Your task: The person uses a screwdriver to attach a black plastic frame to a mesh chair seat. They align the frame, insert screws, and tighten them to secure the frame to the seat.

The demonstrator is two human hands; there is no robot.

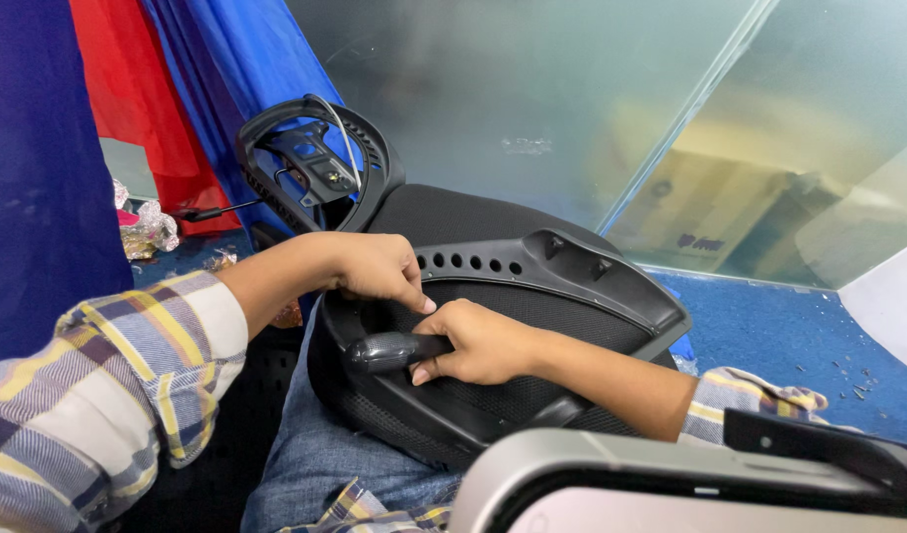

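Left hand (370,271), plaid sleeve pushed up, rests knuckles-up on the office chair backrest (493,296); fingers curled down, index pointing toward the frame edge, grip loosely closed against the plastic, not clearly wrapped around anything. The backrest lies flat across the person's lap on jeans (320,454), black mesh fabric stretched in a glossy black plastic frame. A curved lumbar bar (562,271) spans it, with a row of small round holes along its left half and two raised mounting tabs near the top. Behind, a ring-shaped black plastic frame piece (310,163) stands up, ribbed on the inside, a thin wire running over it. Right hand (478,345) grips a dark rounded tool handle (384,351), fingers fully closed around it, thumb on top; the handle points left, lying over the lower backrest frame. Blue carpet floor (799,336) to the right, red and blue cloth (167,89) at the upper left, a grey chair part (611,484) in the foreground.
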